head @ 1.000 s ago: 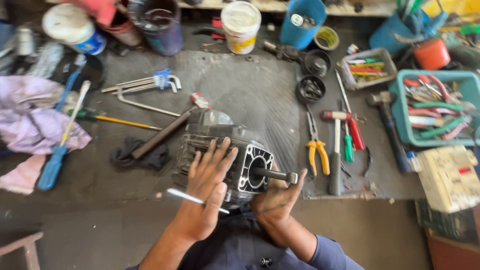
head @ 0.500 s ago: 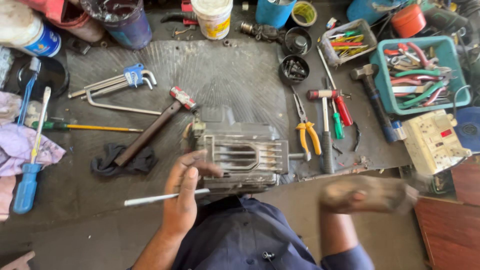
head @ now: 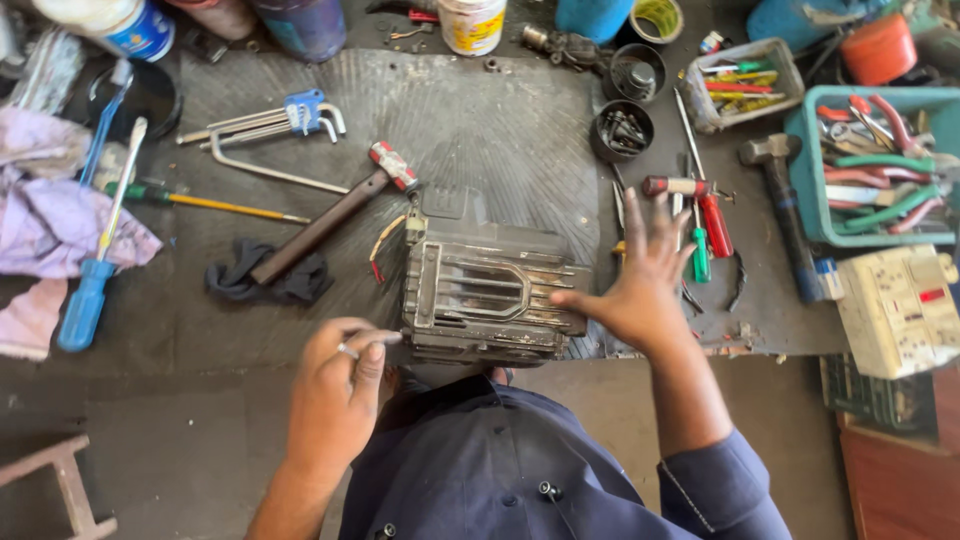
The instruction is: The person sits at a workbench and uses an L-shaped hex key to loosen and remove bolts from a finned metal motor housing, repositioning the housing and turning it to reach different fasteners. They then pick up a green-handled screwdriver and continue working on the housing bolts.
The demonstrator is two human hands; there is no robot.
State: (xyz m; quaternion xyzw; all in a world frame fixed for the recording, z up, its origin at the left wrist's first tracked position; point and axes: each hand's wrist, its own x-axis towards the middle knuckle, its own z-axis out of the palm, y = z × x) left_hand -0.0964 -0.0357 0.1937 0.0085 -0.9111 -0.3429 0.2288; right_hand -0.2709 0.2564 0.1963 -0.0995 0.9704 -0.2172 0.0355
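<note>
Finned metal engine casing (head: 490,290): sits at the mat's near edge, against your lap. Your right hand (head: 640,285), fingers spread wide, braces its right side, holding nothing. Your left hand (head: 335,395) pinches a thin metal rod (head: 378,339) against its lower-left corner. Hammer (head: 335,212) lies nearby.

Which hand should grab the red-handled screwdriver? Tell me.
Right. The right hand is spread open beside the red-handled screwdriver; the left hand pinches a thin metal rod across the engine block.
</note>
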